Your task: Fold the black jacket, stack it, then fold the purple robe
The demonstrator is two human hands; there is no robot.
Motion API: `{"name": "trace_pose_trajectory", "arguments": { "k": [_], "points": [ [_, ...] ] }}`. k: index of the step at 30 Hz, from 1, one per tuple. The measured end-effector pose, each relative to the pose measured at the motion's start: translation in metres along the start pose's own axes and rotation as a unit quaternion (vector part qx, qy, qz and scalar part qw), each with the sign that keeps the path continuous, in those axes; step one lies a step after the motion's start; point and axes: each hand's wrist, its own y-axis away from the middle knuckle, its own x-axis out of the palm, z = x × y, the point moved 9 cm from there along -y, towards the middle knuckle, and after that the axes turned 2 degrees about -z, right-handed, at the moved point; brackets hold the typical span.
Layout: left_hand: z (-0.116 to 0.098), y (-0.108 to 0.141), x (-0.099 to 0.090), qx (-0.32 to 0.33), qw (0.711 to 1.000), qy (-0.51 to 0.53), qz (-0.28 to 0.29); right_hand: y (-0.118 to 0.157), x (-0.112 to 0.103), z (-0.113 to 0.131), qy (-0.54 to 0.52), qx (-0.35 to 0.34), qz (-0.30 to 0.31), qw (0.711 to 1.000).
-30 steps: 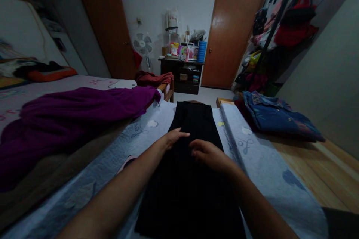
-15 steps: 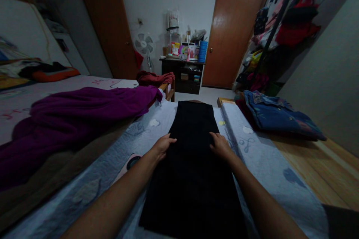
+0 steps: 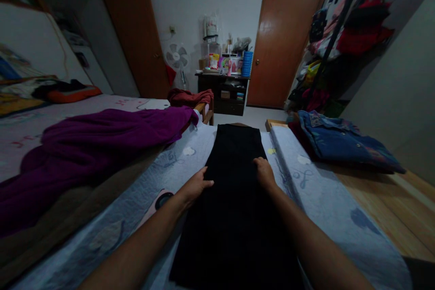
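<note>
A long black garment point(image 3: 234, 199) lies flat on the bed in front of me, narrower at its far end and wider towards me. Whether it is trousers or a skirt, I cannot tell. My left hand point(image 3: 195, 186) holds its left edge, thumb on top and the other fingers partly hidden at the side. On the right edge, slightly farther out, my right hand point(image 3: 265, 173) grips the cloth with bent fingers. Beside my left forearm, partly covered by it, lies a pink phone-like object point(image 3: 159, 201) with a dark round part.
Patterned grey-blue bedding point(image 3: 112, 231) spreads under the garment. A purple blanket point(image 3: 102, 140) lies to the left. Folded denim clothing point(image 3: 343, 138) rests on a wooden surface point(image 3: 370, 195) at right. Farther back stand a fan point(image 3: 177, 56), a dark cabinet point(image 3: 220, 95) and a door point(image 3: 277, 45).
My left hand has slid slightly nearer to me along the garment's edge, its thumb and finger now more spread. The right hand stays near the same spot. The view has shifted slightly.
</note>
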Motion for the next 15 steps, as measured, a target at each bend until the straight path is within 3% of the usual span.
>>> {"name": "trace_pose_trajectory", "arguments": {
  "k": [3, 7, 10, 12, 15],
  "points": [
    [0.002, -0.003, -0.018, 0.020, 0.984, -0.169, -0.051, 0.002, 0.005, -0.001, -0.001, 0.011, -0.007, 1.000],
    [-0.018, -0.012, -0.021, 0.073, 0.889, -0.443, -0.090, 0.007, 0.009, 0.000, -0.001, 0.007, -0.016, 1.000],
    [-0.043, -0.032, -0.011, 0.101, 0.837, -0.528, -0.105, 0.010, 0.007, 0.003, -0.005, -0.005, -0.030, 1.000],
    [-0.063, -0.054, -0.003, 0.119, 0.832, -0.529, -0.112, 0.011, 0.006, 0.006, -0.005, -0.014, -0.035, 0.999],
    [-0.085, -0.100, 0.002, 0.103, 0.851, -0.499, -0.126, 0.012, 0.006, 0.008, -0.005, -0.020, -0.036, 0.999]
  ]
}}
